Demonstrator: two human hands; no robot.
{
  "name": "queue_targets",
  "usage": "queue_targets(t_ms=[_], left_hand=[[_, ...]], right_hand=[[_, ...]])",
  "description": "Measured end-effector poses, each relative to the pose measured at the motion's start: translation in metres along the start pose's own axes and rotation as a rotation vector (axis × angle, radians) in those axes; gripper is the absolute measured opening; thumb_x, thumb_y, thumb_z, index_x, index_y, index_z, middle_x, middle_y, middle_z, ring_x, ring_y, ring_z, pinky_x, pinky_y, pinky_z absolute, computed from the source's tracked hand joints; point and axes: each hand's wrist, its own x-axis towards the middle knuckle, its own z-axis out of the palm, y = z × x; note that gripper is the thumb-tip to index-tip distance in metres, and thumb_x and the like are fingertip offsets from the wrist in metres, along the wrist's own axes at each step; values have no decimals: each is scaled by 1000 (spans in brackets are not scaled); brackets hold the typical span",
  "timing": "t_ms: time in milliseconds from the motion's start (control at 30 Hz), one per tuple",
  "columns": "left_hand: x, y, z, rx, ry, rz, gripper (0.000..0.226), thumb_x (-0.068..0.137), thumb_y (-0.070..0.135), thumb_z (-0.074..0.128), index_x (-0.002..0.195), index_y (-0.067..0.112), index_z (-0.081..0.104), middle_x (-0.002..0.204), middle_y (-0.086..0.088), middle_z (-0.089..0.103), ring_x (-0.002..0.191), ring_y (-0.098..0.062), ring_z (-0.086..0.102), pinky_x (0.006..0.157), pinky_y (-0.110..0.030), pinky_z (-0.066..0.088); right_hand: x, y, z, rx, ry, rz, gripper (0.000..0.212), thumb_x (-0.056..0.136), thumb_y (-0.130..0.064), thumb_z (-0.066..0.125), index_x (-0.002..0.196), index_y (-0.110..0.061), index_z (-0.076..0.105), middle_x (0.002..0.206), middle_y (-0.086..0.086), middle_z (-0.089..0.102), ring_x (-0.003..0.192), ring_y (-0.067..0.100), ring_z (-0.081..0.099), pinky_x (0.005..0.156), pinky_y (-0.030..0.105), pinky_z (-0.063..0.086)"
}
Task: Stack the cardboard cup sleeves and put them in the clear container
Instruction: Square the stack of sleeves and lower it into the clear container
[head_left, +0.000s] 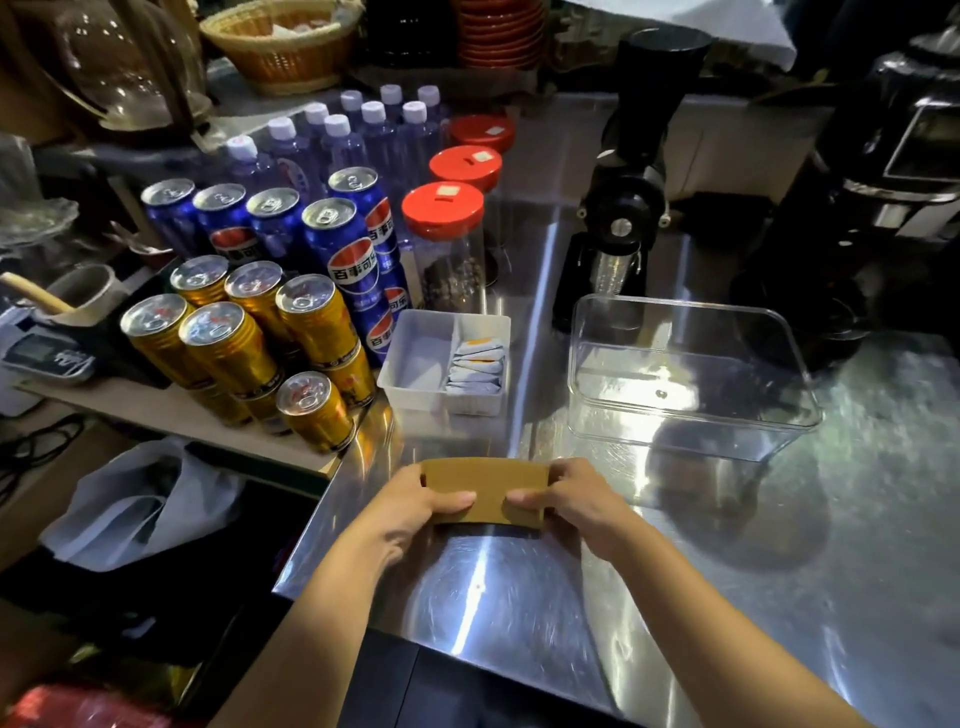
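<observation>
— Pinching the cardboard cup sleeves (485, 491) at both short ends: left hand (415, 506) and right hand (582, 499) each closed on the flat brown stack, low over the tabletop (519, 597).

— Handling?

— Probably light, thin, easily bent. Best kept gripped at the ends, edges squared.

— Destination?

— Clear container (691, 374), empty, just beyond and to the right.

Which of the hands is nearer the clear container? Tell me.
Right. The right hand grips the sleeves' right end, just below the clear container's near left corner. The left hand grips the left end, farther off.
</observation>
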Motion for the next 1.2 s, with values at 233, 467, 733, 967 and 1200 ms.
queue_targets(t_ms=[233, 467, 733, 967, 1200], left_hand=[[5, 6, 81, 38, -115, 215, 49, 74, 6, 73, 115, 8, 47, 108, -7, 64, 97, -14, 62, 82, -23, 51], [16, 8, 149, 64, -208, 400, 47, 75, 1, 71, 108, 21, 45, 99, 5, 63, 90, -5, 61, 77, -13, 49], [13, -5, 164, -227, -445, 284, 79, 65, 32, 76, 134, 29, 38, 134, -13, 51, 120, -32, 53, 102, -58, 41], [14, -5, 184, -265, -224, 368, 39, 79, 51, 56, 113, 32, 58, 114, 9, 62, 105, -8, 59, 94, -33, 44], [14, 2, 187, -258, -63, 437, 23, 91, 31, 47, 80, 27, 67, 79, 11, 67, 78, -7, 60, 73, -24, 49]], right_hand=[[-33, 25, -63, 113, 179, -130, 27, 68, -2, 75, 93, -5, 65, 82, 5, 70, 64, 6, 67, 54, 16, 52], [-57, 57, -106, 173, 432, -318, 38, 71, 8, 69, 96, -16, 54, 87, 0, 63, 72, -3, 61, 64, 9, 49], [-65, 88, -108, 191, 453, -384, 53, 66, -22, 77, 112, -27, 51, 102, -8, 61, 81, -11, 60, 64, 5, 47], [-38, 82, -86, 440, 813, -366, 21, 88, -30, 55, 70, -21, 59, 71, -2, 58, 70, 12, 53, 67, 26, 42], [-27, 82, -87, 364, 865, -421, 23, 91, -27, 49, 72, -27, 63, 72, -7, 60, 71, 9, 53, 68, 27, 42]])
